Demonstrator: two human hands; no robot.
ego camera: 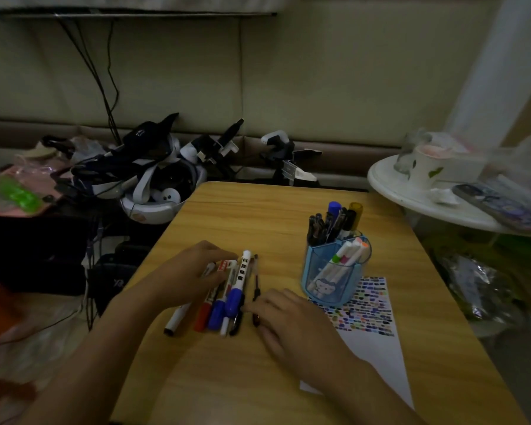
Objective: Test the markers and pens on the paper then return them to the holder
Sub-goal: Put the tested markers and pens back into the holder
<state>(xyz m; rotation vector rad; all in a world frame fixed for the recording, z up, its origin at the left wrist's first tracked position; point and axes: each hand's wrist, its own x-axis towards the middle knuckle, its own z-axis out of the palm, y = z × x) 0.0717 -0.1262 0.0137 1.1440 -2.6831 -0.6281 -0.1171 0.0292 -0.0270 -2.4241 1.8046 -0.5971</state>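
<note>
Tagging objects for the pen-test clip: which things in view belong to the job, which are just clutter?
Job:
- markers and pens lying on the table, under the left hand
- blue holder, still holding pens
- paper covered in test marks
- right hand

Lying about:
- headset
- black cables
- cup and remote on the white round table

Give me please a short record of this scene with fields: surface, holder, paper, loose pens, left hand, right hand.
surface: wooden table
holder: blue holder, upright, pens and markers inside, its base overlapping the paper's far end
paper: white paper with many colour marks
loose pens: bundle of markers lying on the table
left hand: left hand rests on the bundle
right hand: right hand touches a dark pen beside the bundle
</note>
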